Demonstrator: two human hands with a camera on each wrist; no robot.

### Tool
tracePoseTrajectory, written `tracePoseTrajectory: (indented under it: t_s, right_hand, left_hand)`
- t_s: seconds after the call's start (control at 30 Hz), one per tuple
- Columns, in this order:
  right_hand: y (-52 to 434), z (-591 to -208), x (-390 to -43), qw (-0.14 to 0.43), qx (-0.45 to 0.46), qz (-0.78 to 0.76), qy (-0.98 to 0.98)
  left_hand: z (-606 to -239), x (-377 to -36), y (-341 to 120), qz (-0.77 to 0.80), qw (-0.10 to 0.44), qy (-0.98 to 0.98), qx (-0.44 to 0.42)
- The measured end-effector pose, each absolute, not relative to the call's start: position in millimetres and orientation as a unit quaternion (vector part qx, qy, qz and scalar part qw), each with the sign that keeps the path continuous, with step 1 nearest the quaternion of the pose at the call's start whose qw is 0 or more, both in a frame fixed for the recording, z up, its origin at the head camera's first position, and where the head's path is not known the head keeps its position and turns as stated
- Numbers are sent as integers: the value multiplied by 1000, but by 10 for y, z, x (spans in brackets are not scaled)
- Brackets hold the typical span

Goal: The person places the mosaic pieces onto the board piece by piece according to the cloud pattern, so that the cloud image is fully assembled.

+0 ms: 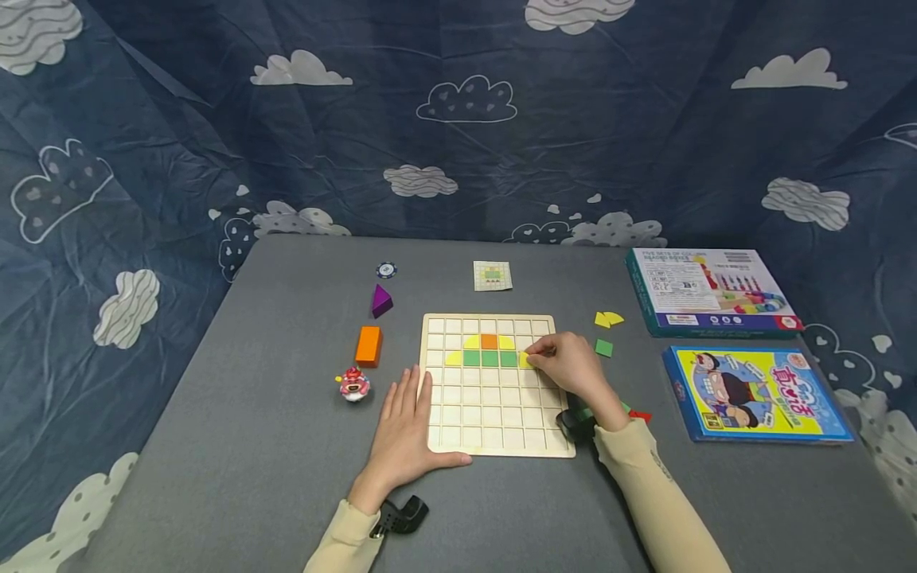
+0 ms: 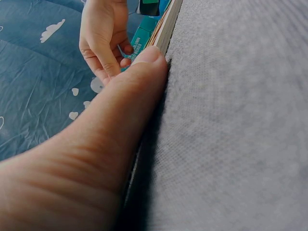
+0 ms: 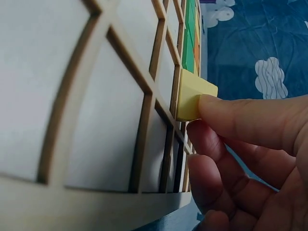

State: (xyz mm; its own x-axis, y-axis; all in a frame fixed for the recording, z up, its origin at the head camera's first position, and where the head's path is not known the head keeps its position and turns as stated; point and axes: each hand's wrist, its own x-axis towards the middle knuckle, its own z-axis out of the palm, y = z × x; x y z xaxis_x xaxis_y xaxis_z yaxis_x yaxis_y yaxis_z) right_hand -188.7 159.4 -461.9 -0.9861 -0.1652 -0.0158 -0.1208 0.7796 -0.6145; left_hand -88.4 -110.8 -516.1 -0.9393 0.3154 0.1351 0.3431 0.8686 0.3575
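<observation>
A wooden grid board [image 1: 490, 416] lies on the grey table. In it sit a row of green square tiles [image 1: 490, 358], an orange tile [image 1: 489, 341] above them, and yellow curved tiles [image 1: 454, 358] at the sides. My right hand [image 1: 566, 364] pinches a yellow tile [image 3: 192, 96] between thumb and fingers, at the right end of the green row; in the right wrist view the tile stands in or against a cell there. My left hand [image 1: 401, 434] rests at the board's lower left corner, fingers straight along the left edge, thumb [image 2: 134, 79] along the near edge.
Loose yellow tiles [image 1: 608, 319], a green tile [image 1: 604, 348] and a partly hidden red tile [image 1: 640, 415] lie right of the board. Two boxed games [image 1: 759, 394] stand further right. Left are an orange block [image 1: 368, 346], a purple prism [image 1: 381, 302], a poker chip [image 1: 386, 270] and a figurine [image 1: 353, 384]. A pattern card [image 1: 493, 276] lies behind.
</observation>
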Motion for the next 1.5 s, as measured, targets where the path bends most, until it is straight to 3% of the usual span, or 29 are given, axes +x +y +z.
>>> tracePoseTrajectory:
  t_s: [0.8,1.23,1.5]
  right_hand:
    - [1589,-4624,-1903,48,-51,-296,953]
    - [1731,-4592,-1850,85,-90,-315,941]
    - [2061,-4511,-1853,17,-62,-329,942]
  left_hand:
    - [-5177,-881,-1108,-201,36,-964,-169]
    - [-5186,-888,-1113,-194,35,-966,-168]
    - [-5184,-890,-1111,-198,26,-966,-164]
